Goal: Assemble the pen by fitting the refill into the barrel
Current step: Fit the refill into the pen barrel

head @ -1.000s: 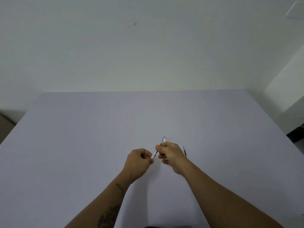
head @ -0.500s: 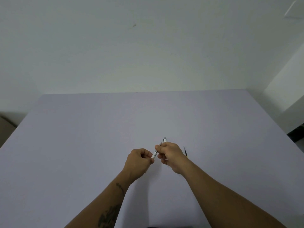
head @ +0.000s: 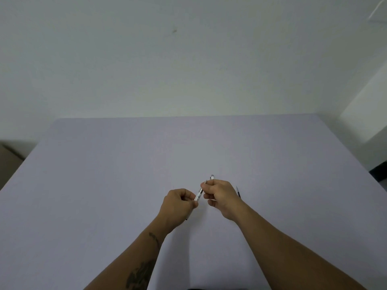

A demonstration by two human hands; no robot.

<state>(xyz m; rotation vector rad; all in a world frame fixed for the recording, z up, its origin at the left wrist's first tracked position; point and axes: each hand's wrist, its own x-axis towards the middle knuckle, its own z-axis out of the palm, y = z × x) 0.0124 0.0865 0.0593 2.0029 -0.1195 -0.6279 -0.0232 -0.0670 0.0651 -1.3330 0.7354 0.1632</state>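
Both hands hold a white pen barrel (head: 198, 194) over the middle of the table, tilted with its upper end away from me. My left hand (head: 178, 204) pinches the barrel's near lower end. My right hand (head: 219, 194) grips the upper part, and the barrel's far tip (head: 212, 176) sticks out above its fingers. A thin dark refill (head: 238, 191) lies on the table just right of my right hand, partly hidden by the wrist. Something small and dark shows under my left hand; I cannot tell what it is.
The table (head: 104, 174) is covered in plain pale lilac. Its far edge meets a white wall. A brown object (head: 8, 162) stands past the left edge and something dark (head: 380, 170) past the right edge.
Almost nothing differs. Both hands keep their hold on the barrel in the same place, and the refill lies where it was.
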